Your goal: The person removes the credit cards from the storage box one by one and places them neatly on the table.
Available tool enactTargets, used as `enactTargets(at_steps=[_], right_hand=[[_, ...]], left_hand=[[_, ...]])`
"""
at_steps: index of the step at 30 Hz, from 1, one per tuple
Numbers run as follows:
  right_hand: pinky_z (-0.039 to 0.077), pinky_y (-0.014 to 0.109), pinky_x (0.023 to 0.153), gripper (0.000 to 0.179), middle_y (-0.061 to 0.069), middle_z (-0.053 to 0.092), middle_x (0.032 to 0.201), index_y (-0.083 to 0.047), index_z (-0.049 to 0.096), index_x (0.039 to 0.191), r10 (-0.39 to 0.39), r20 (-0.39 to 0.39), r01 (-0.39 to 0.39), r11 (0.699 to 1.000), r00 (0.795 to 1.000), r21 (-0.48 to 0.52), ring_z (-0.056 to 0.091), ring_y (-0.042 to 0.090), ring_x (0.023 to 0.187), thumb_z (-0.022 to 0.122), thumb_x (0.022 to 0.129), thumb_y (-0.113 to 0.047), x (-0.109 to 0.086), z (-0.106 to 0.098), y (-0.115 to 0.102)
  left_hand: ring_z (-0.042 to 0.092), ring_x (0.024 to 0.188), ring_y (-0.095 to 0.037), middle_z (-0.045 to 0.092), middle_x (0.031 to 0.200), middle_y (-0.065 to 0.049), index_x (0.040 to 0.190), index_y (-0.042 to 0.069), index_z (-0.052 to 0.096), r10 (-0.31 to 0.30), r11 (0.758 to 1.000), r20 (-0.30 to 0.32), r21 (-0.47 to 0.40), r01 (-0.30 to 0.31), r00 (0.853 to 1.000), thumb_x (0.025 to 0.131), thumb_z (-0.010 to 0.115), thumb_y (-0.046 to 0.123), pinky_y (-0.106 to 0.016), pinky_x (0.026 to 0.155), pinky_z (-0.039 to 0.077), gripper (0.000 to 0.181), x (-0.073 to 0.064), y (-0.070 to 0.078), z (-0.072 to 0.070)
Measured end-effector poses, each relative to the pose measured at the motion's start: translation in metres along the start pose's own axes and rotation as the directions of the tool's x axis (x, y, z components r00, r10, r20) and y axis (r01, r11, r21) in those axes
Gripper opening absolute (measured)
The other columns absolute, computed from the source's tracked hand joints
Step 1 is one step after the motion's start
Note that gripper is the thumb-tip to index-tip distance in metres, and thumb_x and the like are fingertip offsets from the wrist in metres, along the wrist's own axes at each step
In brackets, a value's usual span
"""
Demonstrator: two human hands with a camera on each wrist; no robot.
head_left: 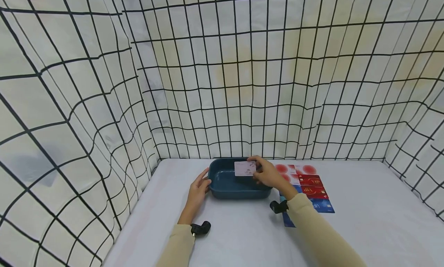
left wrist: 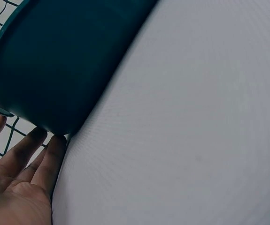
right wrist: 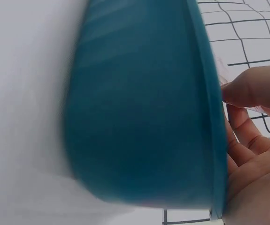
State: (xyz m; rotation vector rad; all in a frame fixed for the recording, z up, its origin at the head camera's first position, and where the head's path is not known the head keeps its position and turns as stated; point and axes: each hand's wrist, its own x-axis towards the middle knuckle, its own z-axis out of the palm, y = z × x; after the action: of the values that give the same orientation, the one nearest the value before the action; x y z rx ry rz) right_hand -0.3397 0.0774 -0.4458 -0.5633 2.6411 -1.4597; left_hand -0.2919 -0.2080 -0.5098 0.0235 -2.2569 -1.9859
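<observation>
A dark teal plastic basin [head_left: 239, 194] stands on the white table. Over its inside, my right hand [head_left: 269, 175] pinches a pale pink card [head_left: 244, 168] by its right end, the face turned toward the head camera. From the right wrist, the basin's outer wall [right wrist: 139, 108] hides part of that hand [right wrist: 257, 140] and most of the card. My left hand [head_left: 197, 191] is at the basin's left end. Its extended fingers touch the outer wall, as the left wrist view shows, where the palm [left wrist: 19, 197] holds nothing.
Right of the basin, several cards lie in rows: white ones with red circles [head_left: 308, 169], red VIP cards [head_left: 310, 180] and blue ones [head_left: 322, 206]. My right forearm [head_left: 312, 220] covers some of them. Black netting [head_left: 251, 85] over white sheeting encloses the table's back and sides.
</observation>
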Motion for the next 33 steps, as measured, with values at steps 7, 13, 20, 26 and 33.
enactTargets(at_steps=[7,13,20,26,33], right_hand=[[0.061,0.029,0.066,0.058,0.018,0.054,0.121,-0.018,0.051,0.147,0.009,0.001,-0.009,1.000,1.000,0.023,0.062,0.023,0.080,0.064,0.095,0.004,-0.014,-0.013,0.001],[0.062,0.033,0.072,0.057,0.019,0.053,0.121,-0.018,0.048,0.150,-0.007,0.020,0.007,0.999,1.000,0.041,0.062,0.024,0.083,0.063,0.097,-0.001,-0.031,-0.030,0.003],[0.063,0.034,0.074,0.058,0.019,0.057,0.116,-0.015,0.048,0.151,-0.054,0.024,0.052,0.997,0.998,0.063,0.067,0.028,0.087,0.066,0.097,-0.006,-0.053,-0.047,0.019],[0.063,0.033,0.075,0.057,0.018,0.058,0.108,-0.015,0.048,0.151,-0.060,0.003,0.060,0.995,0.998,0.076,0.068,0.028,0.082,0.066,0.098,-0.008,-0.074,-0.062,0.030],[0.063,0.027,0.076,0.060,0.019,0.056,0.108,-0.013,0.045,0.154,-0.024,0.002,0.024,0.992,1.000,0.124,0.070,0.027,0.084,0.065,0.098,-0.006,-0.097,-0.076,0.046]], left_hand=[[0.056,0.137,-0.035,0.050,0.154,-0.021,0.156,0.020,0.044,-0.009,1.000,0.019,0.001,0.009,1.000,0.106,0.052,0.017,-0.050,0.111,0.049,0.051,-0.006,0.012,-0.001],[0.058,0.134,-0.032,0.053,0.152,-0.019,0.155,0.023,0.047,0.005,1.000,0.002,0.010,-0.005,1.000,0.105,0.052,0.017,-0.046,0.109,0.051,0.050,-0.003,0.006,0.001],[0.058,0.134,-0.031,0.055,0.151,-0.018,0.154,0.025,0.048,0.003,1.000,-0.011,0.018,-0.003,1.000,0.105,0.053,0.018,-0.043,0.107,0.053,0.049,0.000,0.001,0.002],[0.056,0.136,-0.029,0.053,0.153,-0.017,0.155,0.026,0.047,-0.007,1.000,-0.001,-0.001,0.007,1.000,0.105,0.053,0.020,-0.043,0.110,0.051,0.050,-0.001,0.001,0.001],[0.056,0.136,-0.029,0.053,0.152,-0.018,0.155,0.025,0.046,-0.016,1.000,-0.002,-0.008,0.016,1.000,0.105,0.053,0.019,-0.043,0.109,0.051,0.051,0.000,0.000,0.001]])
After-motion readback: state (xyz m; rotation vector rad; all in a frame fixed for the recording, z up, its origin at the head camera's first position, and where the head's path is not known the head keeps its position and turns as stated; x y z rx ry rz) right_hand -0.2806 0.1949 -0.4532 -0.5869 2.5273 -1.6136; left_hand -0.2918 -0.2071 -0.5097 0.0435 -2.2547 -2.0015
